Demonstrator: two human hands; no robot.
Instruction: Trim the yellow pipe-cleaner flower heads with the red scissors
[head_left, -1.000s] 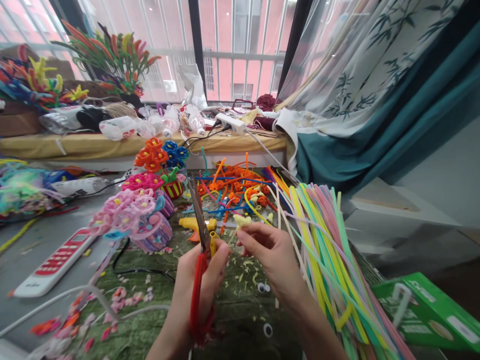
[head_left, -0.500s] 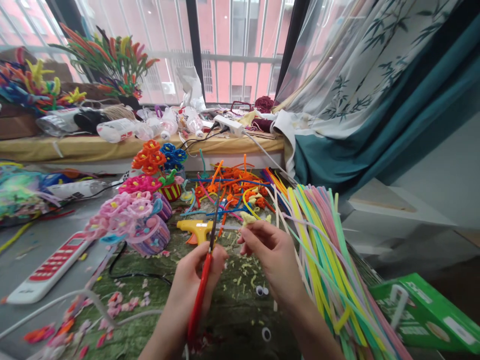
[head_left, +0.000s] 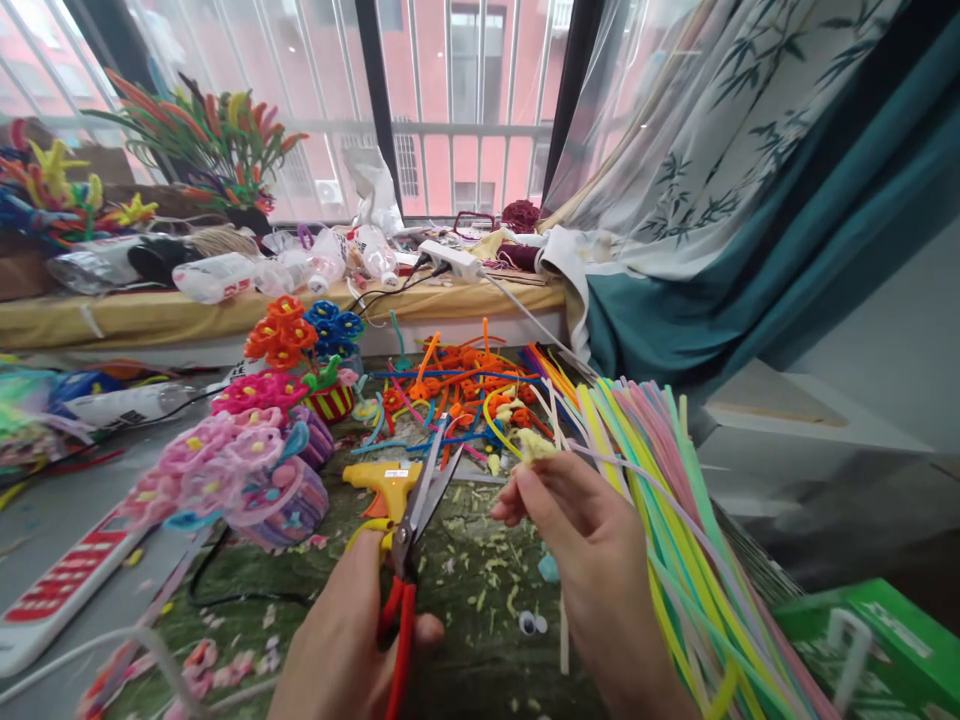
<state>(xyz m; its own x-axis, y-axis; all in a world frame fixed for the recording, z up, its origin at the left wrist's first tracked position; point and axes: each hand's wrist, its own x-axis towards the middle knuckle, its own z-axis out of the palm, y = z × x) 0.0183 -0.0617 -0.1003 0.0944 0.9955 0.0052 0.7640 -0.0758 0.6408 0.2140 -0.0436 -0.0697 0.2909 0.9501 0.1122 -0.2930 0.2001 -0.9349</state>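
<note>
My left hand (head_left: pixel 337 630) grips a pair of scissors (head_left: pixel 403 550) by its red handles, with the blades parted and pointing up and away. To the right of the blades, my right hand (head_left: pixel 596 550) pinches a small fuzzy pale yellow piece (head_left: pixel 535 446), apparently bent pipe cleaner, between thumb and fingers. Blades and yellow piece are apart. Beyond my left hand lies a yellow glue gun (head_left: pixel 390 485). Pale yellow clippings (head_left: pixel 487 580) are scattered on the dark green mat below my hands, with googly eyes (head_left: pixel 531 622) near my right wrist.
A long bundle of pastel pipe cleaners (head_left: pixel 637 480) lies along the right. Orange pipe-cleaner pieces (head_left: pixel 480 362) are heaped at the back. Pots of pipe-cleaner flowers (head_left: pixel 247 450) stand left, near a red and white power strip (head_left: pixel 67 580). A green box (head_left: pixel 885 640) sits lower right.
The scissors have opened, and their blades have swung lower and to the right. My right hand has moved right with the yellow piece. The whole view has shifted slightly.
</note>
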